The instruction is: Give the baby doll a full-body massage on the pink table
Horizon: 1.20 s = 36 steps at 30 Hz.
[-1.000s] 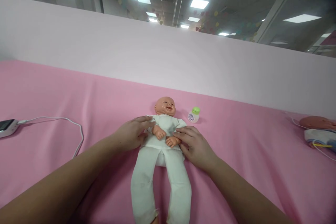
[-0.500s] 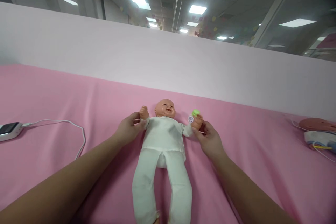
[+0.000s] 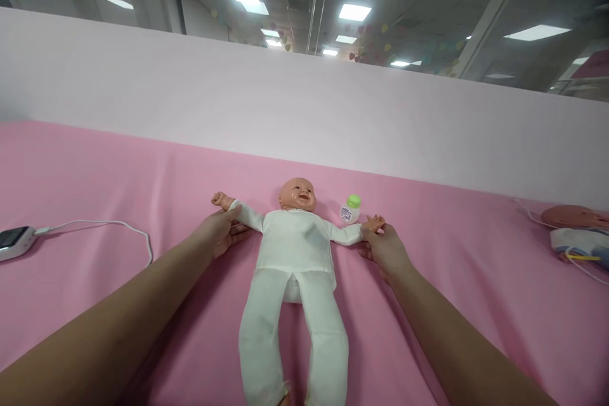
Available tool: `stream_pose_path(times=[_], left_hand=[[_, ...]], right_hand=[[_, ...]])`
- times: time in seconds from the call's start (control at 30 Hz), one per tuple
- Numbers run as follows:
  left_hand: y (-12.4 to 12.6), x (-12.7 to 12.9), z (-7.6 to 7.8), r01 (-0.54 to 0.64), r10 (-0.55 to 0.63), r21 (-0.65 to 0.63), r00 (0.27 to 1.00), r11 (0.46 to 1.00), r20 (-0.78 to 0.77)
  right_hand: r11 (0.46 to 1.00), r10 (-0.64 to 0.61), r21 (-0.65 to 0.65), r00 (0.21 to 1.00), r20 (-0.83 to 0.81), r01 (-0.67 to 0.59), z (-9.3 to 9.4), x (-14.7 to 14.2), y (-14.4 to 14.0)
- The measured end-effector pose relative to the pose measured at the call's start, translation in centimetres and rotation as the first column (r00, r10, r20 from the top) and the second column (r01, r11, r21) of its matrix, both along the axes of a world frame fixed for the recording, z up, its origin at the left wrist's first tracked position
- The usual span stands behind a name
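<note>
A baby doll point(image 3: 295, 241) in a white top and white trousers lies on its back, head toward the white wall and both arms stretched out sideways. My left hand point(image 3: 221, 233) grips the doll's sleeved forearm on the left, thumb on top and fingers beneath. On the other side, my right hand point(image 3: 386, 250) pinches the doll's wrist between thumb and fingers. A small clear bottle point(image 3: 350, 210) with a green cap stands just above that arm, beside the doll's head. The doll's feet are mostly cut off by the lower edge.
Pink cloth point(image 3: 95, 171) covers the surface. A white device point(image 3: 16, 242) with a dark screen and a cable lies at the left. A second doll point(image 3: 578, 235), partly out of view, lies at the right. Behind runs a white wall point(image 3: 295, 108) with glass above.
Both hands have moved outward, spreading the doll's arms from bent to straight. The bottle, partly covered before by the doll's hand, now shows fully.
</note>
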<state>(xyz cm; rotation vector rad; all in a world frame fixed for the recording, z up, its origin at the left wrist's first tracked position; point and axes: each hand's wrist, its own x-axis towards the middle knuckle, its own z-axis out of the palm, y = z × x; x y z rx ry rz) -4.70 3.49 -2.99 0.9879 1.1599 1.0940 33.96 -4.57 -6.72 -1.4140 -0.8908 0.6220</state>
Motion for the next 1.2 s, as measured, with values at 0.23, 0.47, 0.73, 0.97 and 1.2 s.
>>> stream_pose_path(times=[0.23, 0.47, 0.73, 0.97, 1.2], left_hand=[[-2.8, 0.9, 1.1, 0.16, 0.059, 0.424, 0.886, 0.891, -0.459], [-4.3, 1.9, 1.3, 0.669, 0.192, 0.484, 0.463, 0.565, -0.865], [-4.8, 2.0, 1.2, 0.883, 0.377, 0.282, 0.132, 0.376, -0.917], [-4.8, 2.5, 1.2, 0.778, 0.297, 0.422, 0.313, 0.465, -0.902], [-2.2, 0.9, 0.8, 0.217, 0.044, 0.428, 0.852, 0.877, -0.522]], right_hand=[[0.988, 0.082, 0.087, 0.906, 0.415, -0.129, 3.3, -3.7, -2.7], [0.852, 0.212, 0.015, 0.371, 0.904, -0.523, 4.2, -7.1, -4.5], [0.814, 0.208, -0.027, 0.248, 0.946, -0.58, 4.0, -7.1, -4.4], [0.853, 0.241, -0.008, 0.38, 0.893, -0.521, 3.6, -7.3, -4.2], [0.98, 0.184, 0.021, 0.937, 0.297, -0.198, 2.5, -3.8, -2.2]])
